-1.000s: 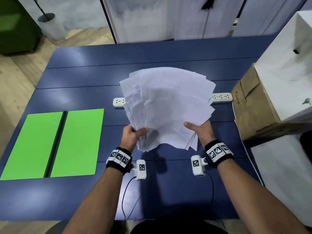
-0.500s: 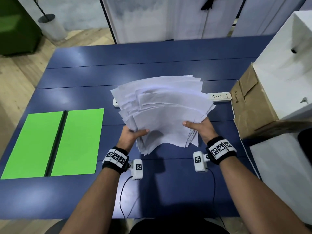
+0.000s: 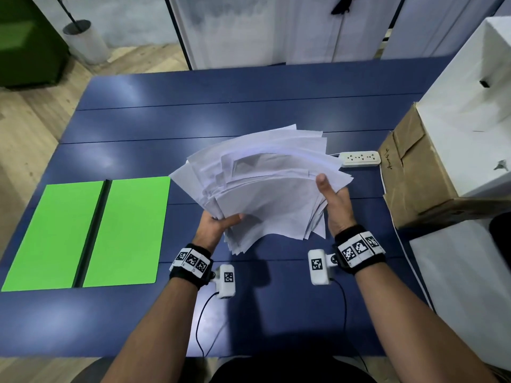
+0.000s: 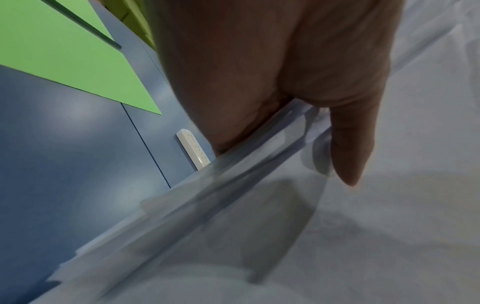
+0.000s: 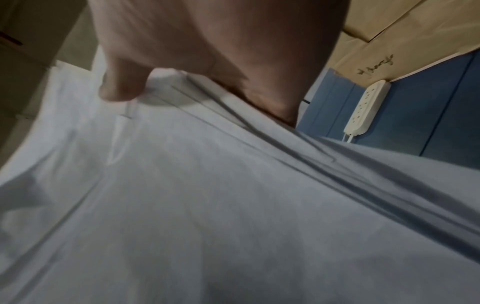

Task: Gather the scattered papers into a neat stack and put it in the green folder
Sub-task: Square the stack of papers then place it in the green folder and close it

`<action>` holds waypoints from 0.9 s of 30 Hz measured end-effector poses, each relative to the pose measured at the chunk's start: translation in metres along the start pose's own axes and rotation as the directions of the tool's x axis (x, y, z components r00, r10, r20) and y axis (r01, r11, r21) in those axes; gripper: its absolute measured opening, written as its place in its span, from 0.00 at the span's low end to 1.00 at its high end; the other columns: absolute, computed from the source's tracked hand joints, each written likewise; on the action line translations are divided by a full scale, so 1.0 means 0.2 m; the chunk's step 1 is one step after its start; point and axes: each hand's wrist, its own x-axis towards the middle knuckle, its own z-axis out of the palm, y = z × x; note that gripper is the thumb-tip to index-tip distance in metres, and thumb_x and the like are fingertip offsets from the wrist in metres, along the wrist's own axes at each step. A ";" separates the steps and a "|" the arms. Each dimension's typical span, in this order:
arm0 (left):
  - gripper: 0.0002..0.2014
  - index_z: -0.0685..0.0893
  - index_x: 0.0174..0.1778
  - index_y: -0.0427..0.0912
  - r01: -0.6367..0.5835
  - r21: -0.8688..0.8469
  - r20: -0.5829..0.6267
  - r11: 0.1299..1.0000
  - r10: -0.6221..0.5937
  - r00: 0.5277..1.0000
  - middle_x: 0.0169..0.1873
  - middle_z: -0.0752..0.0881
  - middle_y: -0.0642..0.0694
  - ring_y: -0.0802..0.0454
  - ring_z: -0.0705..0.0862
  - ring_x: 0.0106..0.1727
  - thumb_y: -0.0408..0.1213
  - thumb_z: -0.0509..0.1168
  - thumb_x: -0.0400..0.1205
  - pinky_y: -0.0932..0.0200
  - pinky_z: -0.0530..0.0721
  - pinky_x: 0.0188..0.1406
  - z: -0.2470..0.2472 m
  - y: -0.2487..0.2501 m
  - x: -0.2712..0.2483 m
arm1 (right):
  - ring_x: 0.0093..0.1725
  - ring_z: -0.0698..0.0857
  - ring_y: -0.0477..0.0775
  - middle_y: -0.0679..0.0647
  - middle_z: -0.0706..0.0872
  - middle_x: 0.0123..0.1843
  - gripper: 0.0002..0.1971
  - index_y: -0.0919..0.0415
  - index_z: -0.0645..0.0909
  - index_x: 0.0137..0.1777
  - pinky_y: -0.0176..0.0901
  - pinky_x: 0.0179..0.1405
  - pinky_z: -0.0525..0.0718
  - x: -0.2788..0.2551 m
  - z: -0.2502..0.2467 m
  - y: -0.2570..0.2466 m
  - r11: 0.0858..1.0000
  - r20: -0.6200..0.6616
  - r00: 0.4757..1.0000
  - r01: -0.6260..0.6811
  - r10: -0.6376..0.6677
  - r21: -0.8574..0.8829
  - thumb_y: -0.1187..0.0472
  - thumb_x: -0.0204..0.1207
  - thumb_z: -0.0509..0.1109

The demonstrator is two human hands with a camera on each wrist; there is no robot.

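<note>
Papers (image 3: 265, 194), fanned and uneven, are held above the counter (image 3: 249, 106) by left hand (image 3: 218, 223) and right hand (image 3: 336, 205); squaring edges comes next, then green folder (image 3: 83, 233).

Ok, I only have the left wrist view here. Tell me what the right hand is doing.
Observer: The right hand grips the right edge of the papers, thumb on top.
Operator: Report how tidy the stack is.
Observer: Not squared. In the head view the sheets fan out, with corners staggered along the far edge.
Operator: Give me the folder's state.
Observer: The green folder lies open and flat on the table, to the left of the left hand. No sheet lies on it.
</note>
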 end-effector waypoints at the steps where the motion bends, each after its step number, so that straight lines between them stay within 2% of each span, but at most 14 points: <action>1: 0.23 0.86 0.63 0.42 -0.003 -0.014 -0.005 1.000 0.003 1.000 0.57 0.93 0.44 0.45 0.91 0.59 0.19 0.75 0.75 0.54 0.88 0.56 0.00 0.00 0.00 | 0.53 0.91 0.44 0.46 0.94 0.50 0.09 0.55 0.90 0.50 0.41 0.54 0.87 -0.01 0.02 -0.02 1.000 -0.035 0.999 0.011 -0.010 0.015 0.54 0.80 0.70; 2: 0.24 0.86 0.63 0.43 -0.005 -0.024 -0.012 1.000 0.005 1.000 0.56 0.93 0.46 0.47 0.91 0.59 0.18 0.74 0.75 0.55 0.88 0.56 0.01 0.01 -0.01 | 0.51 0.91 0.43 0.46 0.94 0.49 0.10 0.53 0.91 0.48 0.42 0.52 0.88 -0.02 0.03 -0.03 1.000 -0.059 0.998 0.021 -0.020 0.023 0.52 0.81 0.68; 4: 0.24 0.85 0.63 0.42 -0.015 -0.031 -0.020 0.999 0.015 1.000 0.55 0.93 0.47 0.48 0.91 0.58 0.17 0.74 0.74 0.57 0.88 0.54 0.01 0.01 -0.02 | 0.53 0.91 0.43 0.48 0.93 0.52 0.13 0.49 0.92 0.47 0.47 0.57 0.88 -0.02 0.05 -0.04 0.999 -0.098 0.995 0.030 -0.028 0.027 0.44 0.81 0.69; 5: 0.24 0.85 0.64 0.40 -0.022 -0.030 -0.024 0.999 0.021 0.999 0.55 0.93 0.47 0.48 0.91 0.58 0.17 0.74 0.74 0.57 0.88 0.54 0.01 0.01 -0.02 | 0.51 0.91 0.40 0.44 0.93 0.49 0.14 0.49 0.92 0.46 0.45 0.57 0.87 -0.03 0.06 -0.05 0.999 -0.124 0.992 0.031 -0.026 0.037 0.45 0.82 0.68; 7: 0.24 0.85 0.64 0.39 -0.041 -0.019 -0.026 0.999 0.040 0.999 0.55 0.93 0.48 0.49 0.91 0.58 0.17 0.74 0.74 0.58 0.88 0.54 0.01 0.02 -0.03 | 0.40 0.89 0.32 0.36 0.92 0.36 0.12 0.54 0.87 0.42 0.36 0.48 0.85 -0.03 0.06 -0.06 0.996 -0.147 0.989 0.033 -0.021 0.082 0.53 0.84 0.67; 8: 0.24 0.86 0.63 0.41 -0.048 -0.013 -0.021 0.999 0.048 0.999 0.54 0.94 0.49 0.50 0.91 0.57 0.16 0.74 0.74 0.58 0.88 0.54 0.01 0.03 -0.04 | 0.37 0.89 0.31 0.35 0.91 0.33 0.10 0.54 0.85 0.42 0.34 0.46 0.85 -0.03 0.06 -0.06 0.996 -0.148 0.989 0.028 -0.015 0.087 0.57 0.85 0.67; 10: 0.24 0.86 0.60 0.45 -0.056 -0.005 -0.006 0.998 0.056 0.998 0.53 0.94 0.52 0.53 0.91 0.56 0.15 0.73 0.74 0.60 0.88 0.54 0.01 0.03 -0.04 | 0.42 0.90 0.39 0.42 0.93 0.38 0.08 0.55 0.87 0.42 0.41 0.52 0.86 -0.04 0.08 -0.07 0.997 -0.130 0.991 0.022 -0.013 0.068 0.63 0.82 0.70; 12: 0.25 0.85 0.60 0.46 -0.065 0.005 0.003 0.998 0.065 0.998 0.53 0.94 0.52 0.54 0.91 0.56 0.15 0.73 0.74 0.61 0.87 0.54 0.02 0.03 -0.04 | 0.51 0.90 0.50 0.51 0.93 0.48 0.04 0.58 0.90 0.49 0.53 0.62 0.86 -0.04 0.08 -0.06 0.999 -0.115 0.993 0.029 -0.024 0.044 0.64 0.80 0.73; 13: 0.25 0.85 0.61 0.46 -0.071 0.010 0.004 0.997 0.071 0.997 0.53 0.94 0.53 0.54 0.91 0.56 0.16 0.74 0.74 0.62 0.87 0.54 0.02 0.03 -0.04 | 0.53 0.90 0.53 0.53 0.93 0.50 0.05 0.59 0.89 0.52 0.55 0.64 0.85 -0.04 0.08 -0.06 0.999 -0.116 0.993 0.028 -0.024 0.038 0.64 0.79 0.74; 17: 0.25 0.85 0.61 0.47 -0.075 0.025 0.010 0.997 0.075 0.997 0.53 0.93 0.53 0.53 0.91 0.56 0.16 0.74 0.74 0.60 0.88 0.54 0.02 0.02 -0.03 | 0.53 0.91 0.51 0.50 0.93 0.48 0.06 0.58 0.89 0.50 0.53 0.64 0.85 -0.05 0.09 -0.08 0.999 -0.138 0.990 0.037 -0.035 0.011 0.57 0.77 0.77; 20: 0.24 0.85 0.61 0.46 -0.061 0.042 0.022 0.997 0.060 0.998 0.52 0.94 0.53 0.55 0.91 0.54 0.16 0.74 0.74 0.61 0.88 0.52 0.02 0.02 -0.04 | 0.53 0.91 0.50 0.51 0.93 0.49 0.07 0.62 0.89 0.53 0.49 0.62 0.87 -0.06 0.12 -0.09 0.996 -0.139 0.987 0.080 -0.084 -0.030 0.62 0.77 0.77; 22: 0.24 0.85 0.62 0.43 -0.054 0.054 0.024 0.997 0.053 0.998 0.52 0.94 0.53 0.55 0.91 0.54 0.16 0.74 0.74 0.62 0.87 0.52 0.01 0.01 -0.04 | 0.55 0.90 0.56 0.58 0.92 0.53 0.11 0.67 0.88 0.57 0.59 0.64 0.86 -0.06 0.12 -0.08 0.996 -0.128 0.989 0.073 -0.078 -0.046 0.64 0.77 0.77; 24: 0.25 0.84 0.65 0.39 -0.047 0.046 0.015 0.998 0.046 0.999 0.54 0.93 0.50 0.52 0.91 0.56 0.17 0.75 0.74 0.59 0.87 0.54 0.00 -0.01 -0.04 | 0.56 0.88 0.62 0.61 0.90 0.54 0.14 0.68 0.85 0.59 0.67 0.64 0.83 -0.06 0.11 -0.06 0.999 -0.103 0.993 0.048 -0.050 -0.018 0.63 0.76 0.75; 27: 0.24 0.84 0.66 0.36 -0.016 0.024 -0.004 1.000 0.016 1.000 0.55 0.93 0.47 0.49 0.91 0.57 0.17 0.74 0.74 0.53 0.89 0.57 0.00 -0.02 -0.05 | 0.53 0.86 0.60 0.59 0.89 0.52 0.14 0.66 0.83 0.60 0.60 0.57 0.81 -0.06 0.10 -0.06 0.999 -0.064 0.998 0.031 -0.029 0.032 0.59 0.78 0.72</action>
